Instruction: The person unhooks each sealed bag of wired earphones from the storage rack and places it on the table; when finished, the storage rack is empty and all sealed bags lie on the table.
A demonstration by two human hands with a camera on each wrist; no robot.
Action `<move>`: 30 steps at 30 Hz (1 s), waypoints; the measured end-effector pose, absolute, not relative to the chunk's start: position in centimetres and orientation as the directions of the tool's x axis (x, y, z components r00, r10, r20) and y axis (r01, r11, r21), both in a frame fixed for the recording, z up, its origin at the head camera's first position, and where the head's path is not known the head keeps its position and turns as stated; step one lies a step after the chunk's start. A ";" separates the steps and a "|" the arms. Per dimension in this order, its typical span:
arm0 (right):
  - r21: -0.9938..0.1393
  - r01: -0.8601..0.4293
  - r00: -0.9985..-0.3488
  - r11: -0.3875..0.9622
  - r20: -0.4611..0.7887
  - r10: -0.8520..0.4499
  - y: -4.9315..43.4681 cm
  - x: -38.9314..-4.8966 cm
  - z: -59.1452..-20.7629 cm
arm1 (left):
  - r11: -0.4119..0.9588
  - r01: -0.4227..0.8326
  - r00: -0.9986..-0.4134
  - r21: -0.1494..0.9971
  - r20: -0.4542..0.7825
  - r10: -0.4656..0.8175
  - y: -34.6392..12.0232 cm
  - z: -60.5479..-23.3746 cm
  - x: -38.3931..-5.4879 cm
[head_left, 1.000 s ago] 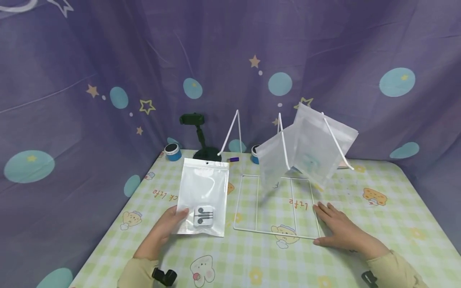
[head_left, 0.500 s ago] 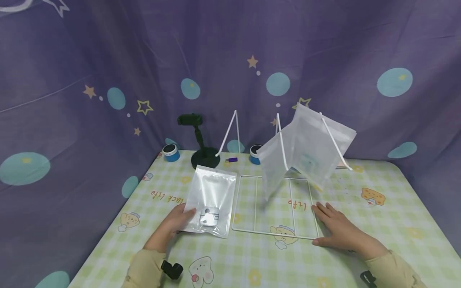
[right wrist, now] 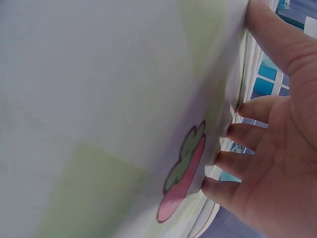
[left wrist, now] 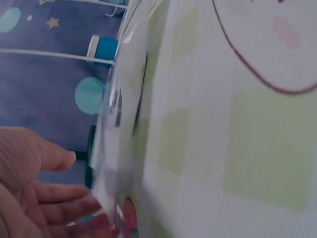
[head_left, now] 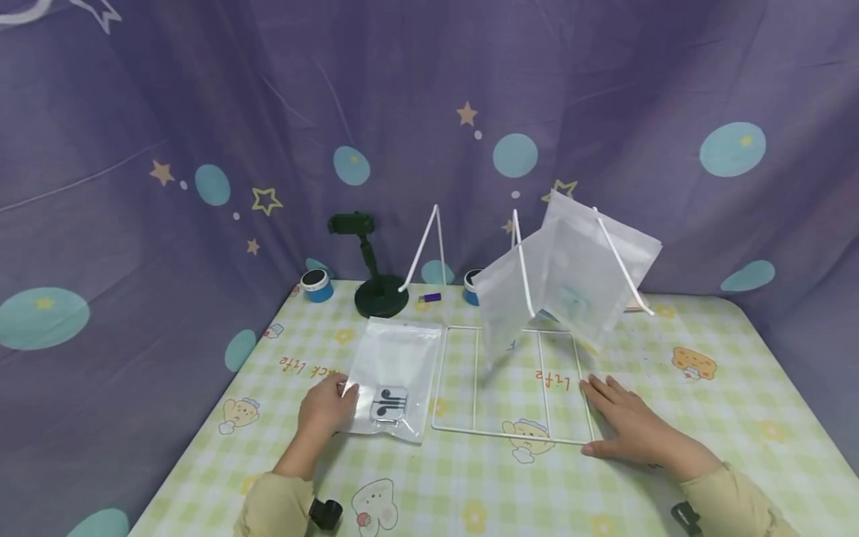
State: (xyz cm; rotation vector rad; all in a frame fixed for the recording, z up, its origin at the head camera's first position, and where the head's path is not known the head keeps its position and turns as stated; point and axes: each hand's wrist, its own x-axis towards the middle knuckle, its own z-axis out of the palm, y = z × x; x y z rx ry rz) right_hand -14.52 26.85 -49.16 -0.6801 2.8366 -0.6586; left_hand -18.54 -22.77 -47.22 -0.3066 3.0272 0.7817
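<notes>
A white zip pouch (head_left: 396, 365) with a boxed pair of wired earphones (head_left: 389, 405) showing through its clear front lies on the table, left of the white wire rack (head_left: 513, 437). My left hand (head_left: 326, 406) is at the pouch's left edge. In the left wrist view its thumb (left wrist: 57, 157) stands apart from the pouch, while the extended fingertips meet its edge. My right hand (head_left: 631, 426) rests on the cloth with fingers spread, fingertips at the right side of the rack's base. Two frosted pouches (head_left: 597, 268) hang from the rack's arms.
Behind stand a dark green phone stand (head_left: 380, 294), a blue jar (head_left: 317, 286) and a second blue jar (head_left: 472, 287) partly hidden by the rack. A small purple object (head_left: 430, 297) lies between them. A checked cloth (head_left: 429, 492) covers the table; a purple curtain (head_left: 403, 89) hangs behind.
The pouch with the earphones has come down from an upright pose to lie on the table. My left hand's thumb has come off it. The right hand has stayed in place.
</notes>
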 end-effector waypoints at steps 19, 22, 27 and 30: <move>-0.457 -0.438 -0.874 0.774 0.013 -0.486 27.1 -14.7 -49.9 | 0.670 0.423 -0.905 0.610 0.328 0.272 -13.3 -45.0 -18.0; -0.454 -0.437 -0.874 0.776 0.013 -0.485 27.0 -14.6 -49.7 | 0.618 0.458 -0.889 0.639 0.313 0.334 -11.5 -45.2 -18.2; -0.466 -0.405 -0.879 0.787 -0.039 -0.476 26.8 -14.5 -49.0 | 0.588 0.430 -0.899 0.685 0.262 0.351 -8.4 -45.2 -19.1; -0.461 -0.399 -0.879 0.793 -0.054 -0.474 26.8 -14.6 -49.0 | 0.554 0.400 -0.910 0.730 0.244 0.335 -6.7 -45.3 -19.8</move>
